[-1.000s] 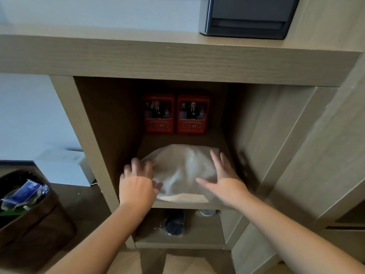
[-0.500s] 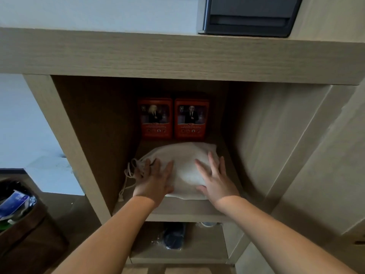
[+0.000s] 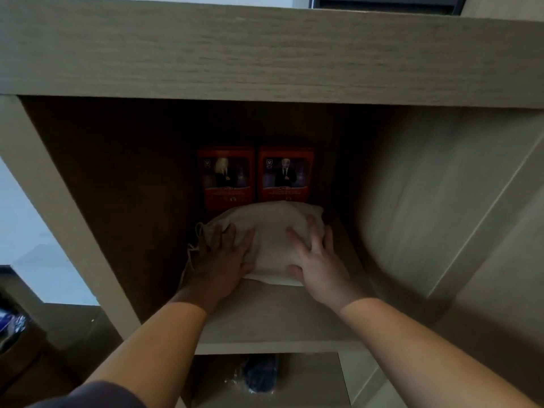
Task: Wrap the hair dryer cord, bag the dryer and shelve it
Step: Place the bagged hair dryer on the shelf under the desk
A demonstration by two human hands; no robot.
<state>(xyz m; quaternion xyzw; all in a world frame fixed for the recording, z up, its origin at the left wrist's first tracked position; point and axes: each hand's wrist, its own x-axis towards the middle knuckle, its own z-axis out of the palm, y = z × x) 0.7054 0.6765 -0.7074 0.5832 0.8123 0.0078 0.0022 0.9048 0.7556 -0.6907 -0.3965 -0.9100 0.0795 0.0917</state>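
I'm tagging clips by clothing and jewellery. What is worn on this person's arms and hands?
The left hand and right hand are bare: no gloves, rings or watch show, though the left one is in shadow. The left forearm and right forearm are uncovered. A dark short sleeve shows at the bottom left, on the left upper arm. No right sleeve is in view.

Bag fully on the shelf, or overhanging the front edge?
Fully on: the bag lies wholly on the shelf, with bare board showing in front of it.
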